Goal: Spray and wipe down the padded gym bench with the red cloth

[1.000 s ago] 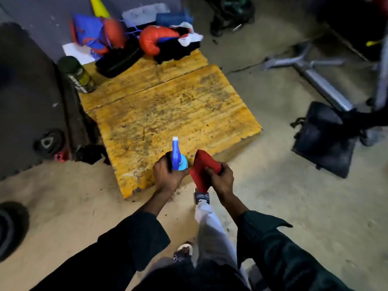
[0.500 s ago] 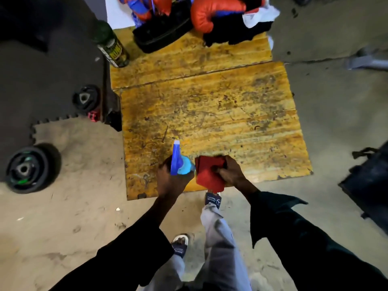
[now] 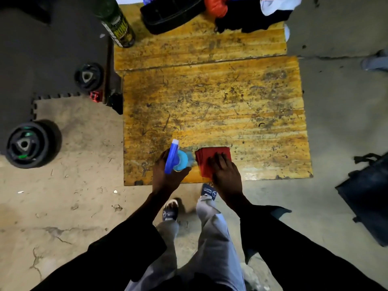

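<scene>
A worn yellow padded bench surface lies in front of me, scuffed and dirty. My left hand grips a blue spray bottle over the pad's near edge, nozzle pointing away from me. My right hand presses flat on a folded red cloth that lies on the pad just right of the bottle. Part of the cloth is hidden under my fingers.
Boxing gloves, a black tray and dark clothes lie at the pad's far end. A green can stands at the far left corner. Two weight plates lie left. A black bag sits right.
The camera has tilted down and come closer to the pad. My right hand lowered the red cloth from the air onto the pad and now presses it flat. The bottle stays in my left hand.
</scene>
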